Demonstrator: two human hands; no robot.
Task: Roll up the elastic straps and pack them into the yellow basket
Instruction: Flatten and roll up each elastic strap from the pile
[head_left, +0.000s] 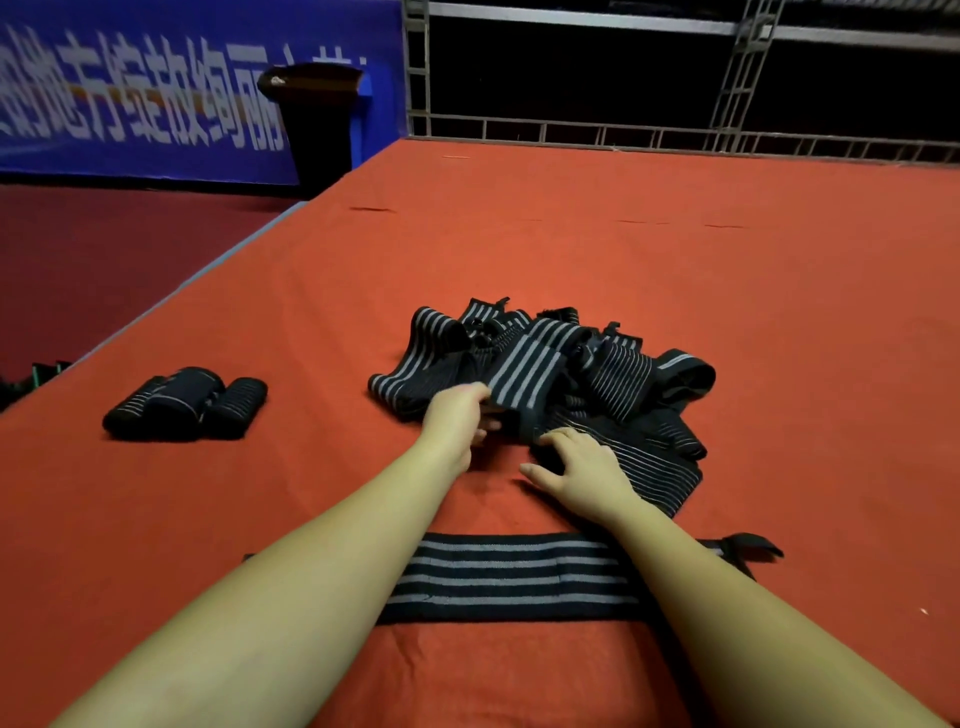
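A tangled pile of black elastic straps (587, 364) with grey stripes lies in the middle of the red table (675, 249). My left hand (454, 415) grips the end of one striped strap (524, 374) at the pile's near left side. My right hand (582, 467) rests with spread fingers on a fine-striped strap (654, 467) at the pile's near edge. One strap (509, 577) lies flat and unrolled across the table under my forearms. Three rolled straps (187, 402) sit together at the left. No yellow basket is in view.
The table's left edge (208, 270) runs diagonally, with dark red floor beyond it. A black bin (322, 124) stands before a blue banner at the back left. A metal truss frame (675, 135) borders the far edge. Dark objects (31, 376) peek in at the left.
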